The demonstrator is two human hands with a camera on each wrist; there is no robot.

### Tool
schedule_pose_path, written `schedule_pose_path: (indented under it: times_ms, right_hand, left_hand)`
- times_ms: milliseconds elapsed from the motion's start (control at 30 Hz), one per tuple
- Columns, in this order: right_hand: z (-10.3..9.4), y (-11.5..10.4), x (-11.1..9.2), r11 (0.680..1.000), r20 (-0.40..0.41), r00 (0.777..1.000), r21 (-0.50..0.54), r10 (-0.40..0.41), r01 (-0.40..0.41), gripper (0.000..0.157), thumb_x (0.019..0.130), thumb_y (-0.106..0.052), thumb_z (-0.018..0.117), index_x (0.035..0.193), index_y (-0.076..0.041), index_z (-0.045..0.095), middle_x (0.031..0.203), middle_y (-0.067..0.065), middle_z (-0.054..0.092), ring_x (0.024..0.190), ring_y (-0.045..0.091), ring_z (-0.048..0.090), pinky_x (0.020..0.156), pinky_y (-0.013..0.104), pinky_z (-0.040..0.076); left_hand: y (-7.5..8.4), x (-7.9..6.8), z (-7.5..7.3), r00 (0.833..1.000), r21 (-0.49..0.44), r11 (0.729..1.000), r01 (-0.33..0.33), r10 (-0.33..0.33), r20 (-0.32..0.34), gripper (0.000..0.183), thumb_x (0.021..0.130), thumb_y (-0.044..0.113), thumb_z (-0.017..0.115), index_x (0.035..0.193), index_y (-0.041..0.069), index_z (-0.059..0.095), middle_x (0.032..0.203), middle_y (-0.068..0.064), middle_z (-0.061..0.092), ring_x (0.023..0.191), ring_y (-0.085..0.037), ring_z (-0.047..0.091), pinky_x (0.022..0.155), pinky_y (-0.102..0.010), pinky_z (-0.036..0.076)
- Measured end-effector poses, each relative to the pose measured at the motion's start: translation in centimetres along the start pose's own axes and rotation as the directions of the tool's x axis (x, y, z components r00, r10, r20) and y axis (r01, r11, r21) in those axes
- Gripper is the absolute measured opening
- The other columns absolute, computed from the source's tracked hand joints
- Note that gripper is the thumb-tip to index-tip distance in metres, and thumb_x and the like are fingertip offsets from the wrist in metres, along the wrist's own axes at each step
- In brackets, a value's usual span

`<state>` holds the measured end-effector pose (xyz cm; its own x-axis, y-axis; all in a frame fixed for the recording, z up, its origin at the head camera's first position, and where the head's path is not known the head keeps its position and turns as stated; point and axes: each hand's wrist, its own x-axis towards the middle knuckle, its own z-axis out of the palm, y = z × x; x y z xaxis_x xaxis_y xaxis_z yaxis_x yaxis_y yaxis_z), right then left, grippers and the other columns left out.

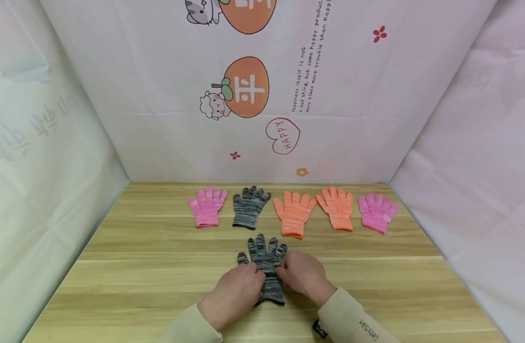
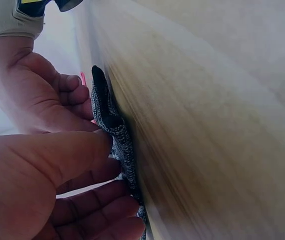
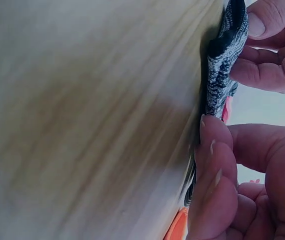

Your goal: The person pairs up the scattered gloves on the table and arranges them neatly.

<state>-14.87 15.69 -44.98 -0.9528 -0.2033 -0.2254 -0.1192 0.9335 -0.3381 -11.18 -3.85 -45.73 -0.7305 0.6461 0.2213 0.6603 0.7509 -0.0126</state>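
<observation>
A black-and-grey knitted glove (image 1: 268, 290) lies on the table in front of me, its fingers pointing away and its cuff towards me. A dark band crosses its middle; whether this is a fold or a second layer, I cannot tell. My left hand (image 1: 238, 288) pinches its left edge near the thumb, between thumb and fingers. On the opposite edge my right hand (image 1: 305, 274) pinches the fabric with thumb and forefinger. In the left wrist view the glove (image 2: 122, 145) shows edge-on, slightly raised along its rim.
Behind it a row of gloves lies flat: a pink glove (image 1: 207, 207), a black-and-grey glove (image 1: 250, 208), an orange glove (image 1: 294, 214), another orange glove (image 1: 337, 209) and another pink glove (image 1: 376, 213). White printed cloth (image 1: 180, 143) walls the wooden table (image 1: 138, 267).
</observation>
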Motion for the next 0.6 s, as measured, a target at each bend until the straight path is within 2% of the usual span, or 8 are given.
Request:
schedule_pose_path:
  times_ms: [100, 267, 367, 500, 600]
  right_hand:
    - [0.1, -0.1, 0.1, 0.998, -0.004, 0.999, -0.045, 0.042, -0.042, 0.046, 0.097, -0.032, 0.067, 0.054, -0.02, 0.06, 0.05, -0.006, 0.05, 0.048, 0.014, 0.047, 0.048, 0.03, 0.035]
    - [0.0, -0.5, -0.1, 0.993, -0.06, 0.995, -0.084, 0.078, -0.083, 0.027, 0.094, -0.035, 0.073, 0.073, -0.022, 0.062, 0.065, -0.006, 0.057, 0.057, 0.014, 0.052, 0.051, 0.033, 0.041]
    - [-0.3, -0.9, -0.5, 0.999, -0.055, 0.998, -0.038, 0.02, -0.022, 0.02, 0.091, -0.031, 0.075, 0.077, -0.022, 0.063, 0.07, -0.007, 0.06, 0.059, 0.013, 0.054, 0.053, 0.033, 0.044]
    - [-0.5, -1.2, -1.3, 0.995, 0.023, 0.995, 0.04, -0.094, 0.093, 0.019, 0.089, -0.025, 0.075, 0.073, -0.022, 0.065, 0.068, -0.009, 0.059, 0.057, 0.011, 0.053, 0.055, 0.031, 0.044]
    - [-0.4, -1.2, -1.6, 0.987, 0.059, 0.987, 0.057, -0.151, 0.148, 0.019, 0.088, -0.024, 0.075, 0.073, -0.022, 0.064, 0.067, -0.009, 0.058, 0.057, 0.01, 0.051, 0.056, 0.03, 0.043]
  left_hand:
    - [0.1, 0.0, 0.1, 1.0, 0.009, 1.0, 0.008, -0.008, -0.004, 0.01, 0.089, 0.017, 0.075, 0.086, 0.012, 0.069, 0.081, -0.001, 0.06, 0.07, -0.017, 0.059, 0.057, -0.031, 0.051]
    - [0.2, 0.0, 0.3, 0.999, 0.015, 1.0, 0.025, -0.025, 0.026, 0.021, 0.088, 0.03, 0.08, 0.088, 0.012, 0.069, 0.083, -0.001, 0.059, 0.073, -0.016, 0.059, 0.06, -0.03, 0.052]
    - [0.3, 0.0, 0.4, 0.998, 0.016, 0.999, 0.035, -0.036, 0.046, 0.027, 0.088, 0.036, 0.081, 0.088, 0.012, 0.068, 0.083, 0.0, 0.058, 0.073, -0.016, 0.058, 0.061, -0.03, 0.052]
    - [0.3, 0.0, 0.5, 0.997, 0.005, 0.999, 0.048, -0.049, 0.061, 0.029, 0.088, 0.039, 0.081, 0.089, 0.013, 0.068, 0.084, 0.0, 0.058, 0.075, -0.016, 0.059, 0.063, -0.03, 0.053]
    - [0.3, 0.0, 0.5, 0.997, -0.007, 0.998, 0.056, -0.056, 0.059, 0.031, 0.087, 0.041, 0.082, 0.089, 0.014, 0.068, 0.085, 0.001, 0.058, 0.076, -0.015, 0.059, 0.064, -0.03, 0.053]
